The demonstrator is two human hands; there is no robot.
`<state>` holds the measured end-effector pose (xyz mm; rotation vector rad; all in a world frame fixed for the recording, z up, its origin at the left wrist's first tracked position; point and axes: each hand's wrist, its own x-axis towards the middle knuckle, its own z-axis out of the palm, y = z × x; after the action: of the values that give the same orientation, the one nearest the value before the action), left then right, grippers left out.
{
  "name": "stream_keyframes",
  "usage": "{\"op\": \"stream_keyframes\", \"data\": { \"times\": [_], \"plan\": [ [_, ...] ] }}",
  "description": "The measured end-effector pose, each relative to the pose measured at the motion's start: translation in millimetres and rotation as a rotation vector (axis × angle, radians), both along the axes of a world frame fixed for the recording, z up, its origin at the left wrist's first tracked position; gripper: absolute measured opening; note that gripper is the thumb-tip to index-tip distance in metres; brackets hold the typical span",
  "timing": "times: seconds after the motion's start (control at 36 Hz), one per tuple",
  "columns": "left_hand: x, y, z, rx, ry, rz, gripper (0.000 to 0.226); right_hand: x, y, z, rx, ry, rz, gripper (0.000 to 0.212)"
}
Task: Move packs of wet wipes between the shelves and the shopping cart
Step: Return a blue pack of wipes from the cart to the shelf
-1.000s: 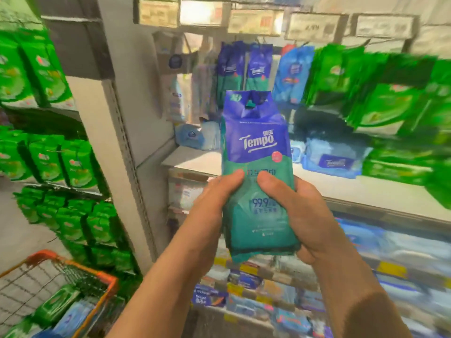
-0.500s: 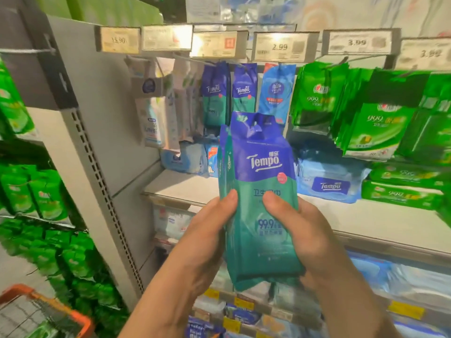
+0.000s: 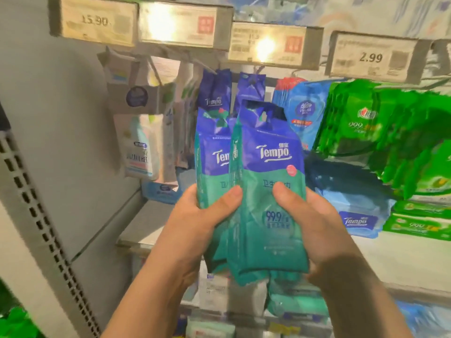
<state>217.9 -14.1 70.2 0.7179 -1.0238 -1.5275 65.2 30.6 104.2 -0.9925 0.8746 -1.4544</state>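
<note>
While a second ago they sat lower, both hands, left [image 3: 195,223] and right [image 3: 314,225], now clamp the blue-and-teal soft plastic Tempo wipes packs [image 3: 266,191] nearer the hanging hooks [image 3: 210,69], probably restocking.

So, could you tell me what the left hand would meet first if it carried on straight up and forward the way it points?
Probably the hanging Tempo packs on the hook, just beyond the Tempo packs that the left hand grips. Depth is unclear, so the gap between them cannot be judged.

Two hands, left [image 3: 195,223] and right [image 3: 314,225], grip two Tempo packs [image 3: 268,191] together. Above the grip hang two more Tempo packs [image 3: 214,93] and four price tags [image 3: 97,20].
</note>
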Motion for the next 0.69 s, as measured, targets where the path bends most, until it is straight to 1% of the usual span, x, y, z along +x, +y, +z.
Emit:
{"op": "stream_keyframes", "data": {
  "times": [0.08, 0.19, 0.25, 0.31, 0.39, 0.44, 0.53, 0.69],
  "plan": [
    [8.9, -15.5, -0.9, -0.013, -0.020, 0.030, 0.057, 2.1, -8.9, 7.1, -0.041, 0.038, 0.021, 0.034],
    [19.8, -29.2, 0.8, -0.086, -0.039, 0.017, 0.042, -3.2, -21.9, 14.0, -0.103, 0.143, -0.015, 0.028],
    [24.2, -34.9, 2.7, -0.120, -0.059, 0.023, 0.042, -4.9, -27.3, 15.8, -0.135, 0.207, -0.036, 0.034],
    [26.9, -40.0, 5.3, -0.131, -0.053, 0.037, 0.040, -6.8, -29.3, 19.6, -0.170, 0.257, -0.052, 0.035],
    [29.7, -45.6, 7.2, -0.138, -0.058, 0.041, 0.038, -7.6, -28.6, 26.0, -0.239, 0.309, -0.082, 0.027],
    [31.6, -49.3, 7.0, -0.143, -0.066, 0.047, 0.038, -7.0, -28.0, 28.6, -0.287, 0.302, -0.116, 0.025],
    [33.4, -53.4, 6.4, -0.141, -0.073, 0.062, 0.043, -3.0, -31.0, 32.2, -0.346, 0.247, -0.159, 0.028],
    [36.4, -54.7, 9.5, -0.129, -0.057, 0.093, 0.049, 4.1, -53.0, 37.3, -0.357, 0.178, -0.190, 0.037]
  ]
}}
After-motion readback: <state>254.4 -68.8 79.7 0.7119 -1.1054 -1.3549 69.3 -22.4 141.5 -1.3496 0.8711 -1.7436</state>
